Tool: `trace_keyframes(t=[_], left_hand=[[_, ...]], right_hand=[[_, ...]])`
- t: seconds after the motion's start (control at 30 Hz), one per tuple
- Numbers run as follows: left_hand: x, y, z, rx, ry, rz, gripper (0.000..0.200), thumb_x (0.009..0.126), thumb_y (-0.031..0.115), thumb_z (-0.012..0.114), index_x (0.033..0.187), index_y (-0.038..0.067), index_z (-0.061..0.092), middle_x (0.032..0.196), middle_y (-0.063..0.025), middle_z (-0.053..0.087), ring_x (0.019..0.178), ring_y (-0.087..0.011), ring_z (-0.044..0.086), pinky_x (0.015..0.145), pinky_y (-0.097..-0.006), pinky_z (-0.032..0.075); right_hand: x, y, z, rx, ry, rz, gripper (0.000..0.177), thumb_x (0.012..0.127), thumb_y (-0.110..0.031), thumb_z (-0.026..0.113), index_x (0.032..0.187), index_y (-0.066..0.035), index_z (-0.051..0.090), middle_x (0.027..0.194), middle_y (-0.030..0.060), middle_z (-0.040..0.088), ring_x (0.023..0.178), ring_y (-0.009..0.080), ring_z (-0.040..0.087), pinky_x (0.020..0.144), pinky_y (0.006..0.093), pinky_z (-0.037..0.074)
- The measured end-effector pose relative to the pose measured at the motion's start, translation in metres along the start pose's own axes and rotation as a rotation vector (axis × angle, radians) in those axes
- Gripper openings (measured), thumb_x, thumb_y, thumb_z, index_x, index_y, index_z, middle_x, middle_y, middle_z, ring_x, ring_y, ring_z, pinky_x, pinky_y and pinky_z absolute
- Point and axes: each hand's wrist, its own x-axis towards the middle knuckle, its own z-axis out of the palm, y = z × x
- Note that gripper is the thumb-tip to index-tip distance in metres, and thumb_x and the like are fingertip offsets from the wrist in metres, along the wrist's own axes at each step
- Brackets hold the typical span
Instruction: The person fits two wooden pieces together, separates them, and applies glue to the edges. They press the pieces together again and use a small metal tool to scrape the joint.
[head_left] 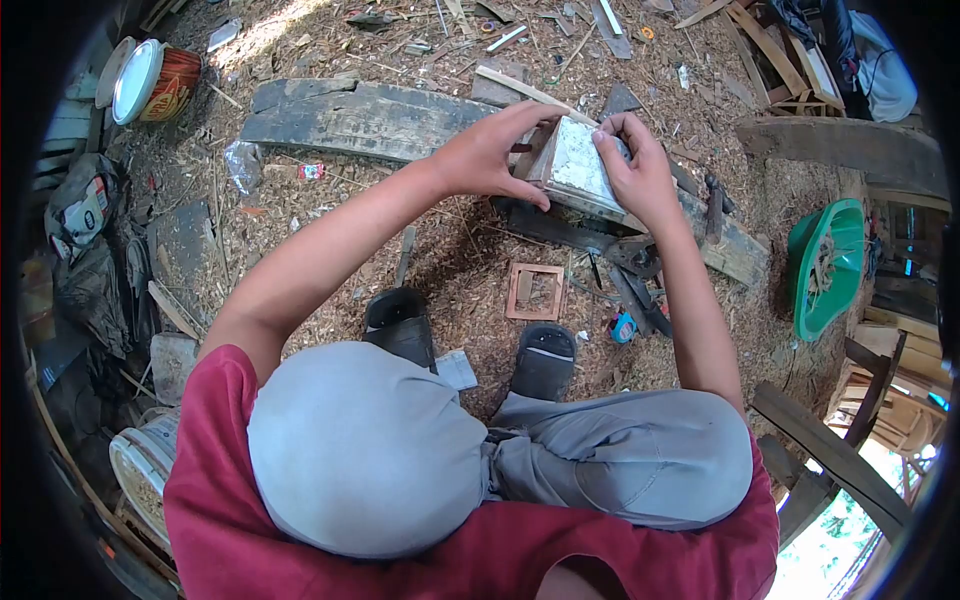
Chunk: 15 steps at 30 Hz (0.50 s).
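Note:
A small box-like wooden piece (583, 160) with a scuffed whitish top face rests on a dark support in front of me. My left hand (492, 155) spans its left side, with the thumb at the near corner and the fingers along the far edge. Bent over the right part is my right hand (640, 172), its thumb pressed on the whitish face; what lies under its fingers is partly hidden. Below, between my sandals, lies a square wooden frame (514, 291). A hammer (714, 210) sits to the right, and a blue tape measure (621, 327) lies nearer.
A long weathered plank (340, 118) crosses the shavings-covered ground. At right stands a green basin (804, 290) with scraps in it. A lidded bucket (170, 85) is at the far left. Dark timbers (830, 460) lean at lower right, and black bags (90, 270) lie at left.

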Motion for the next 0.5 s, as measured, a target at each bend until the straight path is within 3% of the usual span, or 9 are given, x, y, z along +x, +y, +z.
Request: trace_keyframes(t=[0.13,0.33,0.5], left_hand=[[-0.0019,-0.0071,0.0071,0.026,0.026,0.0,0.108,0.067,0.04,0.1,0.156,0.008,0.047,0.142,-0.0175,0.06,0.134,-0.0356,0.059,0.113,-0.046,0.049],[-0.004,-0.0066,0.0069,-0.008,0.011,-0.042,0.107,0.07,0.039,0.099,0.157,0.008,0.044,0.144,-0.0188,0.058,0.136,-0.0367,0.058,0.114,-0.0458,0.049],[-0.0045,-0.0068,0.0066,-0.015,0.001,-0.054,0.106,0.071,0.041,0.097,0.157,0.008,0.044,0.145,-0.0196,0.058,0.136,-0.0375,0.057,0.114,-0.0461,0.048]], right_hand=[[0.0011,0.0006,0.001,0.013,0.012,-0.008,0.022,0.104,-0.024,0.069,0.108,-0.002,0.065,0.089,0.0034,0.068,0.067,0.0061,0.044,0.058,0.027,0.039],[0.0022,0.001,0.0002,0.039,-0.001,-0.046,0.022,0.104,-0.021,0.069,0.108,0.0,0.065,0.092,0.0066,0.069,0.081,0.0104,0.058,0.071,0.0287,0.047],[0.0019,-0.0031,-0.0016,0.043,-0.025,0.002,0.022,0.103,-0.02,0.069,0.108,0.001,0.064,0.093,0.0084,0.07,0.088,0.012,0.061,0.076,0.0296,0.049]])
